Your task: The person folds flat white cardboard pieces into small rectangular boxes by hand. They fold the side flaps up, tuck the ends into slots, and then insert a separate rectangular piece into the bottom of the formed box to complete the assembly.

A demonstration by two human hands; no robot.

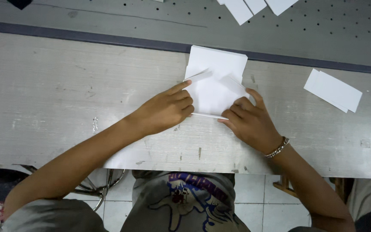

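Spare card stack [333, 90] R of folded sheet [214, 83]

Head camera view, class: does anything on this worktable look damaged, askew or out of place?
Nothing is spilled or torn. The worn grey table top is scratched and chipped near its front edge. The white folded paper sheet under the left hand and right hand has raised flaps.

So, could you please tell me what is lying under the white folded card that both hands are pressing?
Under the white folded card only the scuffed grey wooden tabletop shows. The left hand and right hand cover its lower corners.
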